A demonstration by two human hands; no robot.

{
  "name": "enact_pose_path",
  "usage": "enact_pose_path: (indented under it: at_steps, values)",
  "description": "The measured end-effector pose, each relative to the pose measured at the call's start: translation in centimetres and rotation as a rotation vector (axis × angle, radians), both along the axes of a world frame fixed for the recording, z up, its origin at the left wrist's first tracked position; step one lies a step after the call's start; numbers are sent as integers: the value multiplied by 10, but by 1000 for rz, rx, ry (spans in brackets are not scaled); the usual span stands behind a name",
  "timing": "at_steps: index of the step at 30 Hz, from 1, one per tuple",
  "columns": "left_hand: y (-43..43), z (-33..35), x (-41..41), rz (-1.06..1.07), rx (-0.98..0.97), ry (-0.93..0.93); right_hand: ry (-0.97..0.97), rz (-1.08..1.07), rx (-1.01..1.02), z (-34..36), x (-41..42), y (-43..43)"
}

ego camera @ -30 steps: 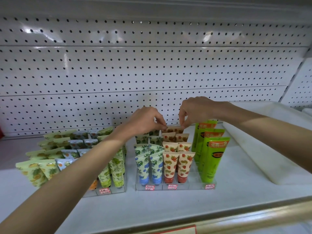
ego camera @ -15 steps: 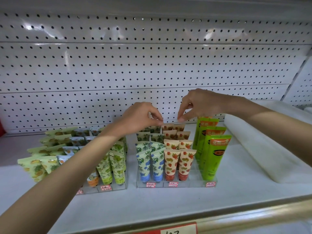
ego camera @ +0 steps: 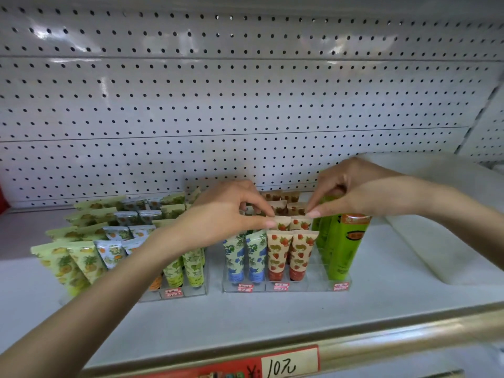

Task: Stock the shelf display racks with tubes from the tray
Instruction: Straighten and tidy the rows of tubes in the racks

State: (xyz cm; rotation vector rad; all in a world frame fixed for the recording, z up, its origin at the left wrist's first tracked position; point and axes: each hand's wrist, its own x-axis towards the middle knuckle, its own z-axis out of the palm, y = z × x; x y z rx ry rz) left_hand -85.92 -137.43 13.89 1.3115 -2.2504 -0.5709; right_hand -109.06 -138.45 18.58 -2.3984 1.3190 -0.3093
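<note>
Bare forearms (ego camera: 109, 296), left hand (ego camera: 231, 211), right hand (ego camera: 351, 192), short nails (ego camera: 313, 213).

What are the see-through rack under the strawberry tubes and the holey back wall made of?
Rack: clear glossy plastic, probably acrylic; the shelf shows through. Back wall: likely white painted metal, given punched holes and sheen.

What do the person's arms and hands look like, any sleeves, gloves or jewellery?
The left forearm and right forearm are bare as far as the frame shows them, with no sleeve in view. The left hand and right hand are ungloved. No ring, watch or bracelet shows on either. The nails that show look short and unpainted.
</note>
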Motion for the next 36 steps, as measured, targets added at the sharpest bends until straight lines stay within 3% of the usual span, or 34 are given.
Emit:
enact_pose_path:
  at_steps: [16,36]
  values:
    - [13,2,35,110,-22,-186,232,42,-303,-11,41,35]
    - [23,-15,52,150,-258,-221,143,-57,-299,-40,73,26]
